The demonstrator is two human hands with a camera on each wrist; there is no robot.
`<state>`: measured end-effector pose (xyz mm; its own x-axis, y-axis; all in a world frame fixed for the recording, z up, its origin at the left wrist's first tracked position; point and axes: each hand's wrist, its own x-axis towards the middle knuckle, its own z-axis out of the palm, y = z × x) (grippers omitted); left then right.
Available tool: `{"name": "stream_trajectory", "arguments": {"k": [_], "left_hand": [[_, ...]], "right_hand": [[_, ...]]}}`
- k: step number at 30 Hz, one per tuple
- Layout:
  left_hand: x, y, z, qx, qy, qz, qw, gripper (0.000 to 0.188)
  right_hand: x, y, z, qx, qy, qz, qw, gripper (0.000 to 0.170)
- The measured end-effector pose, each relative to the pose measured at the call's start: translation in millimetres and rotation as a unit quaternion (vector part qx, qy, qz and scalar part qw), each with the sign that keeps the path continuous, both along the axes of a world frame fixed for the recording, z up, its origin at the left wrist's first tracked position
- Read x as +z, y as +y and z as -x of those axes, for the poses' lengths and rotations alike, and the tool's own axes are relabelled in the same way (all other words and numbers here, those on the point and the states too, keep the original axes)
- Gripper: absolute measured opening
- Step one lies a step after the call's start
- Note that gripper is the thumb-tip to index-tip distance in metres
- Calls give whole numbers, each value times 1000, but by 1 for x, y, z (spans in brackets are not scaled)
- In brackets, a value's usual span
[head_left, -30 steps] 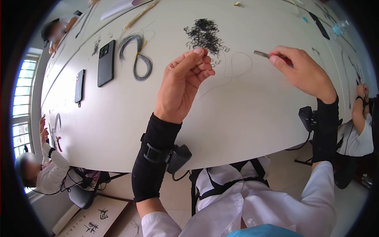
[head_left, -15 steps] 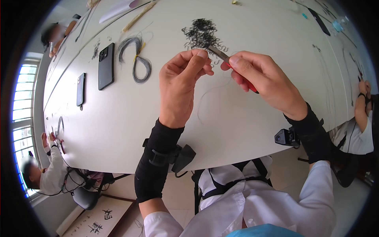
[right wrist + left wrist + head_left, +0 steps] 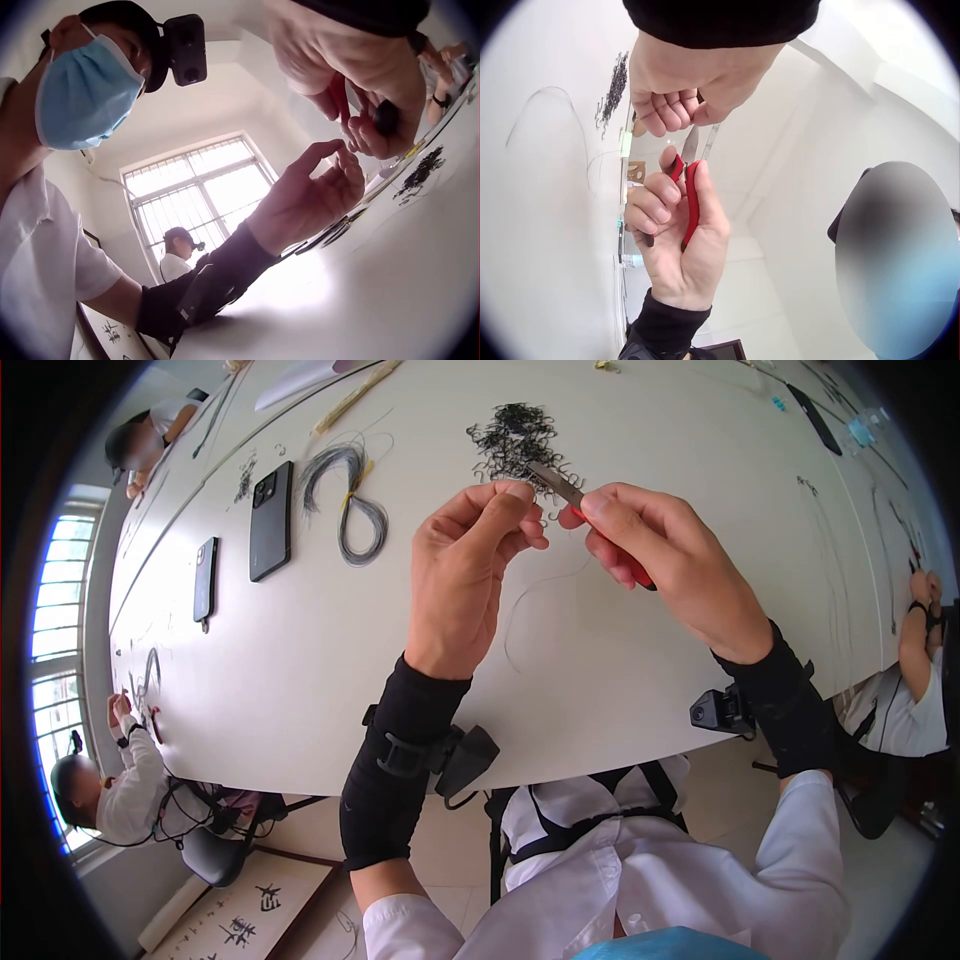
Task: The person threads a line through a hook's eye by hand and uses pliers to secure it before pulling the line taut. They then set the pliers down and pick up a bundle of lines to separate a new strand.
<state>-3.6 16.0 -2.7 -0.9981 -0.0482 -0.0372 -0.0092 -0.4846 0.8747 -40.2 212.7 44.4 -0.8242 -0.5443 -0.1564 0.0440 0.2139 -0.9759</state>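
Note:
My left hand [image 3: 455, 580] pinches with thumb and forefinger near the middle of the table, its other fingers curled. A thin pale line [image 3: 512, 630] trails over the tabletop from between the hands; what lies in the left fingertips is mostly hidden. My right hand [image 3: 665, 560] grips red-handled pliers [image 3: 693, 199], the handles inside the palm. Their slim metal nose [image 3: 558, 483] points at the left fingertips, close beside them. Just beyond the hands spreads a pile of small black curved hooks [image 3: 515, 435], also in the left wrist view.
On the white table [image 3: 620, 690], a grey looped bundle of strands [image 3: 362, 530] with a yellow tie lies left of the hands. Two phones lie further left, a dark large one [image 3: 270, 520] and a smaller one [image 3: 205, 580]. Other people sit around the table.
The right hand has come in from the right with the pliers, bringing their nose to the left fingertips. Over the last half second both hands have barely moved.

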Motion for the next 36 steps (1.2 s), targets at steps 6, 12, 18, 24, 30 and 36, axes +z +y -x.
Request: {"name": "stream_trajectory", "arguments": {"k": [6, 12, 18, 24, 30, 36], "left_hand": [[-1, 8, -4, -18, -27, -27, 999, 15], [-5, 8, -5, -59, -25, -28, 998, 17], [9, 4, -3, 56, 141, 224, 963, 18], [15, -1, -2, 91, 313, 438, 838, 27], [17, -4, -5, 56, 310, 476, 821, 17], [16, -2, -5, 53, 308, 477, 821, 15]], "right_hand": [[-14, -15, -4, -71, -98, 154, 981, 32], [-16, -10, 1, -62, -123, 179, 974, 29], [-9, 1, 8, -15, -170, 190, 967, 28], [-7, 9, 12, 37, -224, 209, 951, 30], [-7, 9, 12, 37, -243, 196, 949, 40], [-10, 10, 13, 32, -253, 199, 946, 28]]}}
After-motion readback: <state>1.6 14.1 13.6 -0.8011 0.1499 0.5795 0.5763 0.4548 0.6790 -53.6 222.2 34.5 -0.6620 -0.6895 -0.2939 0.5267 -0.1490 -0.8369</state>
